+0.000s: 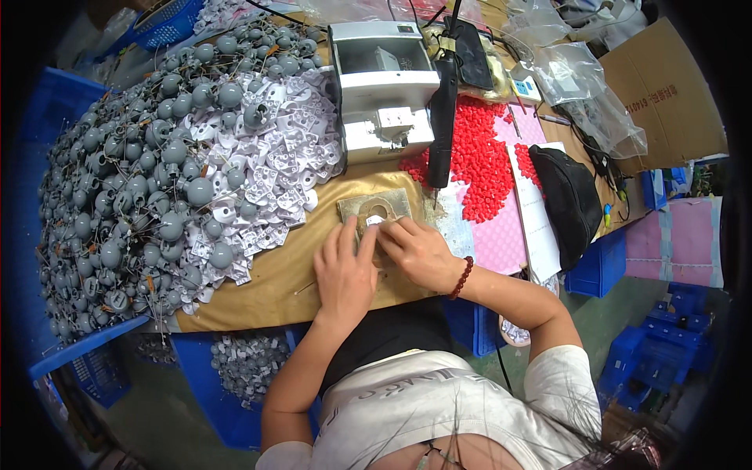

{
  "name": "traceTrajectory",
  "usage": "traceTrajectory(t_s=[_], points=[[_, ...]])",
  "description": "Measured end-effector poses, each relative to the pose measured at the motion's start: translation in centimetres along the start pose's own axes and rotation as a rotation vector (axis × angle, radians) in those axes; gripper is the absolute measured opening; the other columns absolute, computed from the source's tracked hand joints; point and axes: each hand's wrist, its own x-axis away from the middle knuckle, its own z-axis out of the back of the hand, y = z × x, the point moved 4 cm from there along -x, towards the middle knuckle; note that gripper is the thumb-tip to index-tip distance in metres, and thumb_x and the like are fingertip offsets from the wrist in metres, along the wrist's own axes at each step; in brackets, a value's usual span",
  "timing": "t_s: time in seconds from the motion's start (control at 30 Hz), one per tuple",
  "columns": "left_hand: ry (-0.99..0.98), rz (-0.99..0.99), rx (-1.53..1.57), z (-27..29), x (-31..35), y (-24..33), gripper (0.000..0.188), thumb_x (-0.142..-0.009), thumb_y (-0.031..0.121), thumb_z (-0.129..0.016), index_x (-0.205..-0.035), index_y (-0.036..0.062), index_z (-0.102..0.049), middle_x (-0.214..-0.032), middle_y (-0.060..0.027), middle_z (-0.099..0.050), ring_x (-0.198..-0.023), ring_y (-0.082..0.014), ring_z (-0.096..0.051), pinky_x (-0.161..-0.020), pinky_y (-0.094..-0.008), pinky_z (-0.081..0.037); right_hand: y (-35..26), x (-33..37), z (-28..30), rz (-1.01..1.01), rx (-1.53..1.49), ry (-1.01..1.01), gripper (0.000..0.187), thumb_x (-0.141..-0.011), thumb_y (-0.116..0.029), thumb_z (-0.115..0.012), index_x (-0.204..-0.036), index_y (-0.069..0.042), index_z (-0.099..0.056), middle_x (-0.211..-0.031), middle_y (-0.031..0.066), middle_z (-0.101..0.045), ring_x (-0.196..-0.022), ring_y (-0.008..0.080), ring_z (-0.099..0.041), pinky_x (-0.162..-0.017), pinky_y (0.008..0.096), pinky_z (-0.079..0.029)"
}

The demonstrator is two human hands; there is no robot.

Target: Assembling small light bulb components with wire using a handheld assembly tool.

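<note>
Before me a metal fixture block with a recess lies on the tan cloth. A small white plastic part sits in that recess, half covered by fingertips. My left hand lies along the block's near left side, fingers stretched out, tips close to the part. My right hand, with a beaded bracelet at the wrist, bends its fingers together at the part's right edge; what they pinch is hidden. Beyond my right hand hangs a black electric screwdriver, its bit pointing down.
At left, a heap of grey round pieces with wires adjoins a pile of white plastic parts. A white machine stands behind the block. Red small pieces, a black pouch and a cardboard box are at right.
</note>
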Motion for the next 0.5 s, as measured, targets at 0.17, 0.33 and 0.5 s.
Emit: traceTrajectory(t_s=[0.17,0.33,0.5], points=[[-0.013,-0.061,-0.12,-2.9,0.1,-0.2,0.053,-0.077,0.007,-0.068,-0.129,0.0076,-0.061,-0.139,-0.0161,-0.053,-0.129,-0.0295,-0.05,-0.101,-0.0516,-0.038,4.5,1.4,2.1,-0.176,-0.415,0.106,0.036,-0.081,-0.005,-0.068,-0.117,-0.003,-0.066,-0.121,0.0158,-0.062,-0.117,0.0347,-0.058,-0.1,0.043,-0.049],[-0.019,-0.088,-0.124,-3.3,0.1,-0.5,0.052,-0.077,0.007,-0.069,-0.128,0.0075,-0.062,-0.138,-0.0171,-0.055,-0.126,-0.0288,-0.052,-0.1,-0.0515,-0.038,6.9,3.1,4.1,-0.253,-0.553,0.011,0.038,-0.083,-0.001,-0.07,-0.119,-0.004,-0.06,-0.126,0.018,-0.061,-0.124,0.0381,-0.054,-0.105,0.045,-0.046],[-0.017,-0.101,-0.086,-3.3,0.0,-0.8,0.051,-0.077,0.005,-0.069,-0.128,0.007,-0.063,-0.137,-0.0174,-0.056,-0.125,-0.0287,-0.053,-0.099,-0.0502,-0.039,6.9,4.4,0.7,-0.241,-0.336,0.005,0.041,-0.08,-0.001,-0.073,-0.117,-0.006,-0.057,-0.114,0.0131,-0.063,-0.108,0.0308,-0.061,-0.093,0.0402,-0.049]])
